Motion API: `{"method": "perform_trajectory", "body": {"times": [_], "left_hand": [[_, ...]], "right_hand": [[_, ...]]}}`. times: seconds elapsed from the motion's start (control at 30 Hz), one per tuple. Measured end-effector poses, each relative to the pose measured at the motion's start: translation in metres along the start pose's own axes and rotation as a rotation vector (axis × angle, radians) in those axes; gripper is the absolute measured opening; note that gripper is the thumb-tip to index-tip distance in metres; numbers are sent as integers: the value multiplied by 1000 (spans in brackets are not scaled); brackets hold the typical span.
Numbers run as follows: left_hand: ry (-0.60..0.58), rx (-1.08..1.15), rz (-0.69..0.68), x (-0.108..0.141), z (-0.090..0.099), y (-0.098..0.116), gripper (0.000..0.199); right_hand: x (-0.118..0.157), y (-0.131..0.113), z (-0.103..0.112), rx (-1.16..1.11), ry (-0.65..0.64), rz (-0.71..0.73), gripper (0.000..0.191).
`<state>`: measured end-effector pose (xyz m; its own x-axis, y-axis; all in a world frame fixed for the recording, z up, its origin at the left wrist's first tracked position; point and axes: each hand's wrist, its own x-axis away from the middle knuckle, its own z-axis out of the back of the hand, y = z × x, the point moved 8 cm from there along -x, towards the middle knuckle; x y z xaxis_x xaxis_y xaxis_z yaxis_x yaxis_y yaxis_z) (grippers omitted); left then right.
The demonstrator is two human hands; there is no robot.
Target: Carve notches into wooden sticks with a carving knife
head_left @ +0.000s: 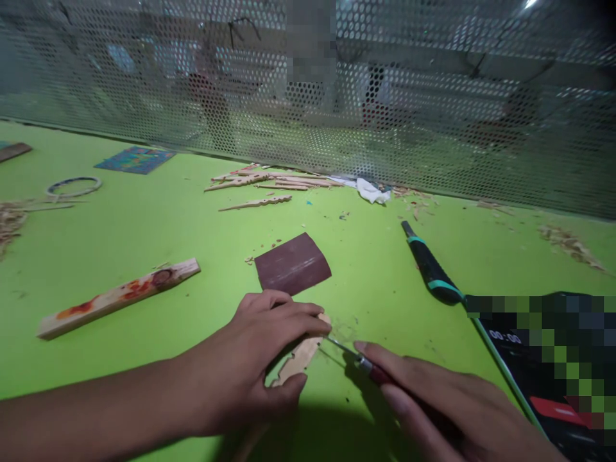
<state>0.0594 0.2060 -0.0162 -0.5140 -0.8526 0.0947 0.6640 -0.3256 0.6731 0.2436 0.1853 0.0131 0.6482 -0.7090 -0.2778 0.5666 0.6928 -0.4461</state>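
A pale carved wooden piece with notched edges lies on the green table, low in the middle of the head view. My left hand is closed over it, the fingers across its top end and the thumb at its near side. In my right hand is a thin metal tool with a dark red handle. Its tip touches or nearly touches the edge of the wood near my left fingertips. Just beyond my left hand rests a brown sheet of sandpaper.
A stained wood block lies left. Right are a black and teal handle tool and a phone. Thin carved sticks, white tissue and shavings lie near the perforated metal screen.
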Motion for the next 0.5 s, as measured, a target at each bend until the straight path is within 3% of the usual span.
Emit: {"method": "perform_trajectory", "body": {"times": [0.13,0.27,0.33,0.43,0.5], "left_hand": [[-80,27,34,2,2,-1,76],[-109,-23,46,6,11,0,78],[-90,-107,79,8,17,0,60],[-113,-162,64,9,17,2,16],[-126,-136,6,7,17,6,11]], "right_hand": [[-2,5,11,25,29,-70,30],[8,18,13,47,40,-150,24],[11,26,9,-21,4,-233,25],[9,28,7,-113,-19,-273,28],[4,23,9,-110,-34,-215,30]]}}
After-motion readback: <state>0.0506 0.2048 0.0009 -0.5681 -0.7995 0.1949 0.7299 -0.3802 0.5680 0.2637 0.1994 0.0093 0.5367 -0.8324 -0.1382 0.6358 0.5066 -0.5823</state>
